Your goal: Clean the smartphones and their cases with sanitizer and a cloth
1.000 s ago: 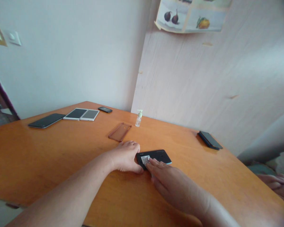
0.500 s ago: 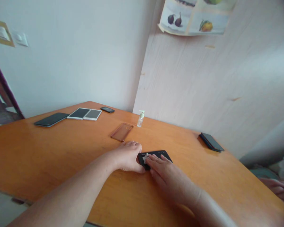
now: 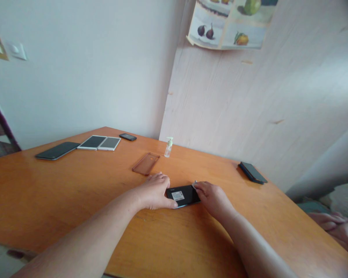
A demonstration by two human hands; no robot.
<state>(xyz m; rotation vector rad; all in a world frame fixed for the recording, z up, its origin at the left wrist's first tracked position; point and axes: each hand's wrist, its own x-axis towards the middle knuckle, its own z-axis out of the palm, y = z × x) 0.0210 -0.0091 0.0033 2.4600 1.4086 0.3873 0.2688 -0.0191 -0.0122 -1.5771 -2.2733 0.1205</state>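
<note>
A black phone (image 3: pixel 185 194) lies flat on the orange wooden table (image 3: pixel 75 193), with a small white label on its upward face. My left hand (image 3: pixel 153 191) rests palm down against the phone's left end, fingers curled over its edge. My right hand (image 3: pixel 213 197) covers the phone's right end with fingers bent, and a small pale bit shows at its fingertips; I cannot make out what it is.
A translucent reddish phone case (image 3: pixel 145 163) and a small pump bottle (image 3: pixel 168 147) stand beyond the hands. Three larger devices (image 3: pixel 57 150) (image 3: pixel 92 141) (image 3: pixel 110 143) and a small dark phone (image 3: pixel 128 136) line the far left edge. Another dark phone (image 3: pixel 252 172) lies at the right.
My right hand has slid from the label at the phone's left part to its right end, uncovering the label. The left hand has stayed put.
</note>
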